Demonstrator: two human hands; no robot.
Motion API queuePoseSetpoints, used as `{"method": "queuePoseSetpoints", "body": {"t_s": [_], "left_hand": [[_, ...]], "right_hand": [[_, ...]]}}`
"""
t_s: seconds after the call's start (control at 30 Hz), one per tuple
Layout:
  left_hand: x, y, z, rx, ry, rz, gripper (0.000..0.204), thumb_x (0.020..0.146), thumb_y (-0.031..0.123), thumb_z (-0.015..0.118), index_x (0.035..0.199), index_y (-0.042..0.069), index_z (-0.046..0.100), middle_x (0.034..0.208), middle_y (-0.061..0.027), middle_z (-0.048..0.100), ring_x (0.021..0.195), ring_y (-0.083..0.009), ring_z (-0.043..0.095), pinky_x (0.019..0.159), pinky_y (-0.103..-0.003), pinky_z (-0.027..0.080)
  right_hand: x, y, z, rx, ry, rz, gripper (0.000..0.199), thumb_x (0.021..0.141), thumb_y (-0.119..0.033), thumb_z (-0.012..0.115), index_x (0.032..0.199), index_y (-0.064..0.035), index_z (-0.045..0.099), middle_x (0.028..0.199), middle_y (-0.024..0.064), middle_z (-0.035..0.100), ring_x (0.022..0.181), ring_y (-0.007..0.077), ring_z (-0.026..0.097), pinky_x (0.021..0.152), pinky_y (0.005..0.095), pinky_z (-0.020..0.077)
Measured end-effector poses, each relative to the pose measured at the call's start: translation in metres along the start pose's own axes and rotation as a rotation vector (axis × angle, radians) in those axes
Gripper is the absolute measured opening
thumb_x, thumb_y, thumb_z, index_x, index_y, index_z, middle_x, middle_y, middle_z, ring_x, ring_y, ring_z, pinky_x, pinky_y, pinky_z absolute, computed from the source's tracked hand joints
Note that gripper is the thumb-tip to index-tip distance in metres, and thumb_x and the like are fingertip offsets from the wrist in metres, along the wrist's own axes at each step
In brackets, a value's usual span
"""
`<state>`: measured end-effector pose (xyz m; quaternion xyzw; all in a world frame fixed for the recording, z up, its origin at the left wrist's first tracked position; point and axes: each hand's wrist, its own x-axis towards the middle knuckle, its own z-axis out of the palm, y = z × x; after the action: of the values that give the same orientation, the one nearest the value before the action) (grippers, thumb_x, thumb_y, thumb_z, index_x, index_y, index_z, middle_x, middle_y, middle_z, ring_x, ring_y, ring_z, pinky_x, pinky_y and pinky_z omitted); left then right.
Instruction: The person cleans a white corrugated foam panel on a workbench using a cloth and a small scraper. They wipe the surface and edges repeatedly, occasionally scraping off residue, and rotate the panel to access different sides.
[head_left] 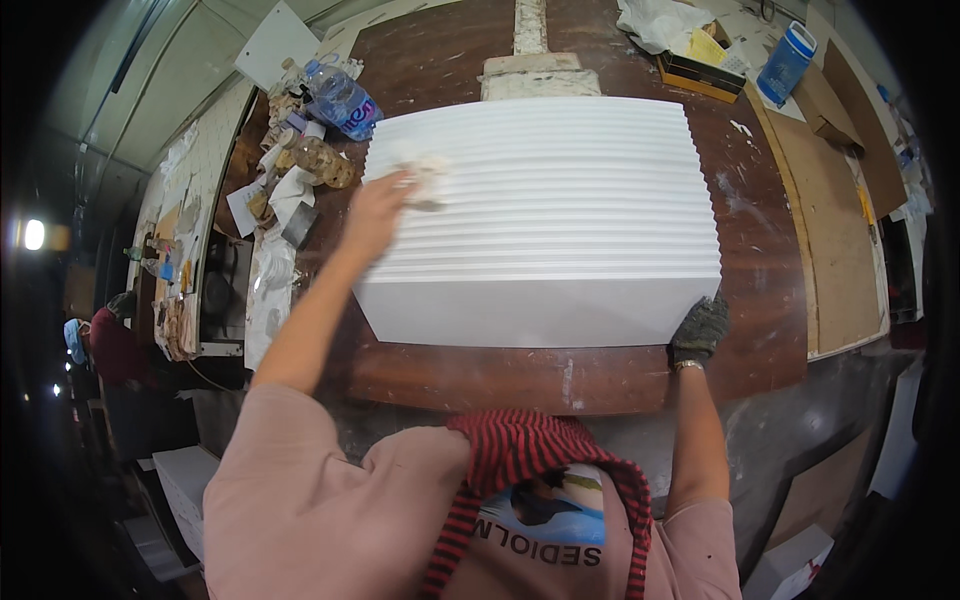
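Note:
A large white panel [540,215] with a ribbed surface and a smooth strip along its near side lies on the brown table. My bare left hand [378,212] is over its left part, fingers closed on a whitish cloth [430,178]; both are smeared by motion, and the cloth lies against the ribs. At the near right corner, my right hand [700,328], in a dark glove, grips the panel's edge. Its fingertips are partly hidden.
Plastic bottles [342,100], a brownish bottle [318,160] and scraps crowd the table's [755,250] left side. At the far right stand an open box [702,75] and a blue jug [787,65]. A whitish-stained block [540,78] sits behind the panel. Another person [115,340] is at far left.

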<state>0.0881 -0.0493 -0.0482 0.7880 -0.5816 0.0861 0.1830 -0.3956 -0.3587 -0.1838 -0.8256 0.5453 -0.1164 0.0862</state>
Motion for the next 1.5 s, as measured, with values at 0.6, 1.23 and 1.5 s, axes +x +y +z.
{"method": "queuePoseSetpoints", "body": {"t_s": [0.6,1.23,1.5], "left_hand": [[-0.026,0.115,0.023,-0.257,-0.058,0.055,0.043,0.087,0.027,0.074,0.127,0.014,0.068,0.139,-0.0106,0.062,0.134,-0.0316,0.052,0.117,-0.048,0.033],[0.134,0.345,0.14,-0.35,-0.026,0.609,0.048,0.08,0.0,0.065,0.128,0.003,0.061,0.141,-0.0228,0.054,0.135,-0.0429,0.048,0.12,-0.059,0.026],[0.123,0.354,0.136,-0.49,0.051,0.679,0.031,0.079,0.001,0.064,0.11,0.005,0.063,0.129,-0.0166,0.061,0.119,-0.0355,0.06,0.107,-0.05,0.047]], "right_hand": [[0.001,0.015,0.017,-0.014,0.102,-0.089,0.042,0.103,-0.018,0.038,0.134,0.006,0.053,0.137,0.0255,0.054,0.131,0.0405,0.047,0.115,0.0501,0.0335],[-0.005,-0.018,-0.015,0.251,0.181,-0.017,0.04,0.097,-0.022,0.051,0.13,-0.0001,0.058,0.128,0.0247,0.061,0.12,0.0429,0.054,0.105,0.0524,0.0389],[-0.004,-0.011,-0.004,0.29,0.267,-0.092,0.035,0.095,-0.021,0.052,0.121,-0.0003,0.062,0.121,0.0245,0.063,0.115,0.0431,0.055,0.103,0.052,0.0406]]}}
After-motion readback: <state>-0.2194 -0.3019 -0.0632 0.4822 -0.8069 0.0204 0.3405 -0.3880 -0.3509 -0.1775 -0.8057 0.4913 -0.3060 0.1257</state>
